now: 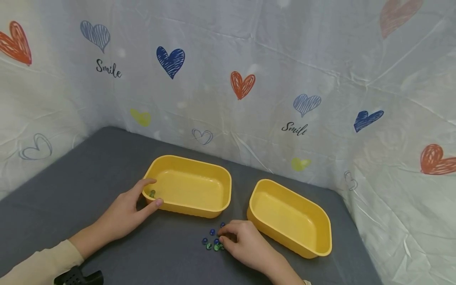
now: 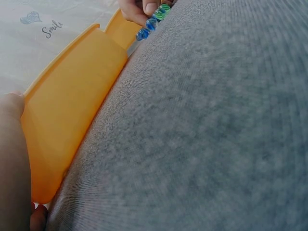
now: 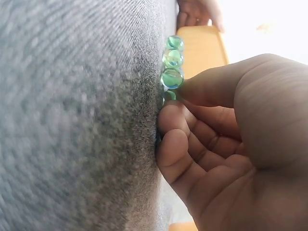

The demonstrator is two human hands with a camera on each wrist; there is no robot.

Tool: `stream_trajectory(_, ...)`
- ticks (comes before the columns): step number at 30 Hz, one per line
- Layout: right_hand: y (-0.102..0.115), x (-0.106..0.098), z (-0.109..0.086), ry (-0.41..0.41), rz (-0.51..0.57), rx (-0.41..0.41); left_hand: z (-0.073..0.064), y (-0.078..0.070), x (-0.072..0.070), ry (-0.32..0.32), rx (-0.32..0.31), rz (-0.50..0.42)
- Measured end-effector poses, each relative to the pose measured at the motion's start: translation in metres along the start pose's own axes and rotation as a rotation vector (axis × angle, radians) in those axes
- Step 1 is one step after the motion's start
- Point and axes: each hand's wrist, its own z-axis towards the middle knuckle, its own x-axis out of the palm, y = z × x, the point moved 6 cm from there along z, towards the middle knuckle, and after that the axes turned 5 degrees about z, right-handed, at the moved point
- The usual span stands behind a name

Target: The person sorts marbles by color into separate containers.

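Observation:
My left hand (image 1: 124,211) grips the left end of a yellow plastic tub (image 1: 199,209), thumb on the near rim and fingers around the left side. A green marble (image 1: 152,194) lies inside, by that thumb. On the cloth before the tub is a small cluster of glass marbles, some blue (image 1: 204,240), some green (image 1: 208,246). At the cluster's right side, my right hand (image 1: 249,243) has its thumb and forefinger closed about a green marble (image 3: 170,95), partly hidden by the fingertips. More green marbles (image 3: 172,78) line up beside the thumb in the right wrist view.
A second yellow tub (image 1: 288,213) stands to the right, just beyond my right hand, with a gap between the two tubs. Dark grey cloth (image 1: 160,257) covers the table. Behind hangs a white curtain (image 1: 213,35) printed with hearts.

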Motion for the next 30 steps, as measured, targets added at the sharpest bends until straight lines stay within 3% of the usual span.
stream_trajectory(16, 0.004, -0.003, 0.001, -0.035, 0.059, -0.026, 0.002, 0.002, 0.0, 0.003, 0.002, 0.0)
stream_trajectory(30, 0.024, -0.018, 0.0, -0.147, 0.076, -0.17, 0.002, 0.002, 0.0, -0.003, 0.011, 0.019)
